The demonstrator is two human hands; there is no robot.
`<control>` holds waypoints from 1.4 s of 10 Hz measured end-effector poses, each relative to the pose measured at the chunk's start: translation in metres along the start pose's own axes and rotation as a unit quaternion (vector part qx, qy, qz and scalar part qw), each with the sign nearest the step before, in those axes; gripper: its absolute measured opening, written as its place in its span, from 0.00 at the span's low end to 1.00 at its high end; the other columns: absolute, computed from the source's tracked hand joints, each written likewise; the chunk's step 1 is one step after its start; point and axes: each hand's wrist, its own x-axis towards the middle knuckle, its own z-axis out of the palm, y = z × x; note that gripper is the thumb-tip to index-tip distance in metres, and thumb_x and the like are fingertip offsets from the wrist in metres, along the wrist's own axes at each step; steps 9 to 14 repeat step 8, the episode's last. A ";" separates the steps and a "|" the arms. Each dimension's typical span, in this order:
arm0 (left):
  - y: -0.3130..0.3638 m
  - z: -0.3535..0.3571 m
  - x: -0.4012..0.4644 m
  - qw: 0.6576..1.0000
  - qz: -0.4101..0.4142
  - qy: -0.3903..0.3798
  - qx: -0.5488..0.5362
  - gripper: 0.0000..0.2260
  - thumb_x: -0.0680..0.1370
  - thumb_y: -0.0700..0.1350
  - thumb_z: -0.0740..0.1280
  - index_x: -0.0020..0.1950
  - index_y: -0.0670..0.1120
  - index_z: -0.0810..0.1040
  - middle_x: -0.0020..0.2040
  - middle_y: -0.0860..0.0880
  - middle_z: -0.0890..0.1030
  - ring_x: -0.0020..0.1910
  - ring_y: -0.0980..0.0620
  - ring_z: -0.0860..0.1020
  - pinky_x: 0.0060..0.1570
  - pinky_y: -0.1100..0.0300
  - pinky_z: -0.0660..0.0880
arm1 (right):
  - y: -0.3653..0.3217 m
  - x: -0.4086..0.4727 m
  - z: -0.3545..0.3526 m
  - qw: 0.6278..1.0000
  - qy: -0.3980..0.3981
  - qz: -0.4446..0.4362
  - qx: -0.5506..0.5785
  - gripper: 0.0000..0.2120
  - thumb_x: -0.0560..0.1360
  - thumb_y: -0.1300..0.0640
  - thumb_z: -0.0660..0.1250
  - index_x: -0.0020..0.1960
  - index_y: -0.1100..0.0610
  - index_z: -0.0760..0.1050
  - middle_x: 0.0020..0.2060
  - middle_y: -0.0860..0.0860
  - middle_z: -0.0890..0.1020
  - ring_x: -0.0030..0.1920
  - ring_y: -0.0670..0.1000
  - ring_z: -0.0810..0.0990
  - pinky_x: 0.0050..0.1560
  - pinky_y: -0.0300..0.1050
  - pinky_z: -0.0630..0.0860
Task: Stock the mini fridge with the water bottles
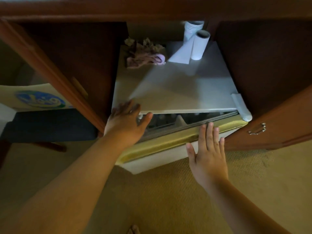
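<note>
Mini fridge [177, 92]: it sits inside a dark wooden cabinet [263, 68], white top facing me, its door [182, 141] ajar by a narrow gap.
Water bottles [162, 118]: dim bottle tops show through the gap, inside the fridge; I cannot count them.
My left grip [125, 119]: released, fingers straight and spread, resting on the front left corner of the fridge top, thumb reaching over the gap. It holds nothing.
My right grip [208, 152]: released too, palm flat, fingers straight along the outer face of the door, fingertips at the yellow-lit top edge of the door. Nothing is grasped.
Door seal [202, 123]: a dark ribbed strip runs along the inner side of the door, just past my right fingertips.
On the fridge top: a crumpled pinkish cloth [145, 56] at the back left; a white roll [200, 45] at the back right, with a stack of white cups [193, 28] just behind it.
Cabinet doors: both swung open, the left one [50, 68] beside my left arm, the right one [276, 122] with a metal handle [257, 129].
Far left: a pale box [33, 98] bearing a blue oval logo; the writing is too blurred to read.
Floor: beige carpet [168, 200] under my arms.
</note>
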 end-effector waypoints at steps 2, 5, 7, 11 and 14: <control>0.005 -0.001 -0.009 1.000 0.001 0.009 0.009 0.38 0.77 0.75 0.40 0.83 0.58 0.50 0.85 0.53 0.46 0.84 0.46 0.44 0.80 0.46 0.46 | -0.006 0.036 0.005 1.000 -0.001 0.001 -0.028 0.37 0.84 0.36 0.43 0.83 0.56 0.35 0.82 0.54 0.35 0.82 0.55 0.34 0.81 0.58 0.43; 0.008 0.007 -0.014 1.000 -0.002 0.017 0.010 0.43 0.75 0.78 0.44 0.84 0.56 0.47 0.85 0.50 0.43 0.83 0.43 0.42 0.80 0.42 0.48 | -0.006 0.041 -0.009 0.997 -0.065 -0.013 -0.046 0.50 0.79 0.33 0.56 0.79 0.55 0.25 0.79 0.53 0.26 0.80 0.56 0.29 0.81 0.56 0.41; 0.010 -0.009 -0.022 0.997 0.000 -0.045 0.057 0.46 0.74 0.78 0.48 0.84 0.53 0.45 0.85 0.48 0.43 0.83 0.40 0.45 0.80 0.40 0.51 | 0.006 0.028 -0.041 0.981 -0.190 -0.020 -0.020 0.50 0.80 0.38 0.60 0.77 0.49 0.20 0.75 0.52 0.21 0.78 0.56 0.26 0.80 0.57 0.39; 0.013 -0.018 -0.076 0.999 -0.004 -0.031 -0.005 0.37 0.79 0.71 0.55 0.83 0.55 0.54 0.84 0.49 0.51 0.83 0.42 0.51 0.80 0.44 0.56 | 0.025 -0.043 -0.042 0.956 -0.294 -0.008 0.001 0.46 0.82 0.42 0.61 0.80 0.46 0.27 0.72 0.39 0.19 0.81 0.58 0.33 0.79 0.57 0.47; 0.013 -0.018 -0.076 0.999 -0.004 -0.031 -0.005 0.37 0.79 0.71 0.55 0.83 0.55 0.54 0.84 0.49 0.51 0.83 0.42 0.51 0.80 0.44 0.56 | 0.025 -0.043 -0.042 0.956 -0.294 -0.008 0.001 0.46 0.82 0.42 0.61 0.80 0.46 0.27 0.72 0.39 0.19 0.81 0.58 0.33 0.79 0.57 0.47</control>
